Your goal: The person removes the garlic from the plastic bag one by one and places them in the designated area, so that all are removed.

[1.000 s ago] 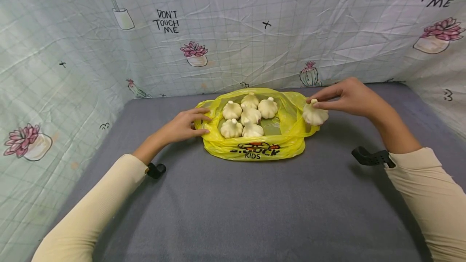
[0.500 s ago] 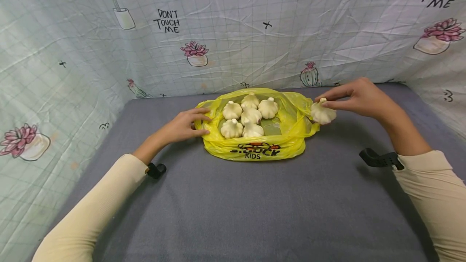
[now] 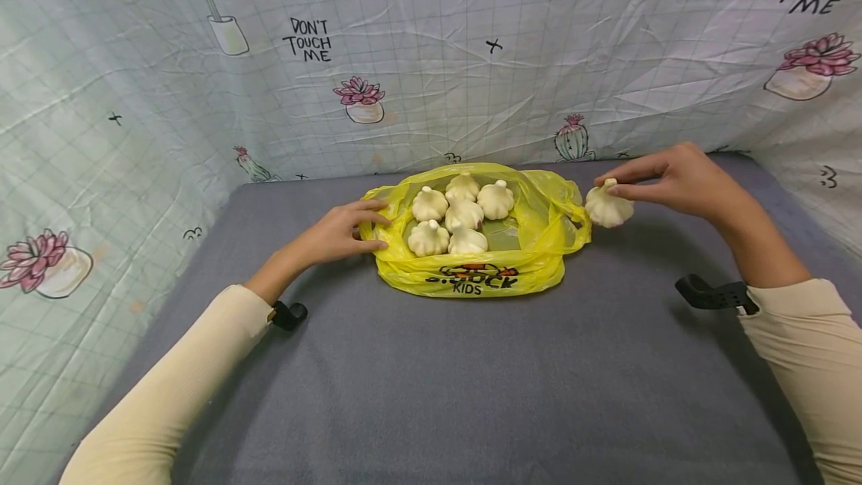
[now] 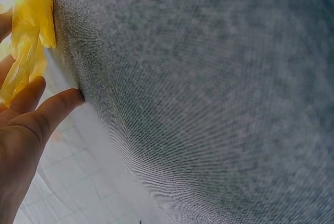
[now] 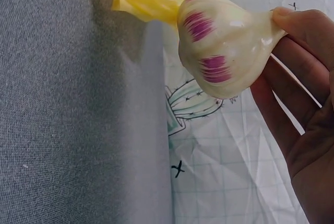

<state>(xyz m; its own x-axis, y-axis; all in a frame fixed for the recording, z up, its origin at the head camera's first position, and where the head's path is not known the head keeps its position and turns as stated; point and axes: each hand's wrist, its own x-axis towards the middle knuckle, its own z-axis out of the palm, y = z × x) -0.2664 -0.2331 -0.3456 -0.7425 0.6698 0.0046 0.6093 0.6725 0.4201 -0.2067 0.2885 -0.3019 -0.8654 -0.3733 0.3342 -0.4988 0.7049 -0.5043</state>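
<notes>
A yellow plastic bag (image 3: 498, 279) with dark printing lies spread open on the grey surface. Several white garlic bulbs (image 3: 428, 238) sit together inside it, stems mostly up. My left hand (image 3: 337, 234) rests at the bag's left edge, fingers touching the plastic; in the left wrist view its thumb (image 4: 62, 106) stretches apart from the bag. Just off the bag's right end, my right hand (image 3: 680, 182) pinches another garlic bulb (image 3: 609, 206) by the stem. Purple streaks show on that garlic bulb's underside in the right wrist view, where the bag appears behind it.
Grey cloth (image 3: 444, 395) covers the table. A printed white fabric backdrop (image 3: 431, 66) with plant drawings rises behind and at both sides. A black strap mount (image 3: 714, 294) is on the right wrist and another (image 3: 289, 315) on the left.
My right hand has moved to the right with its garlic bulb, from over the bag's right end to just beyond it. The left hand and the bag's garlic bulbs stay put.
</notes>
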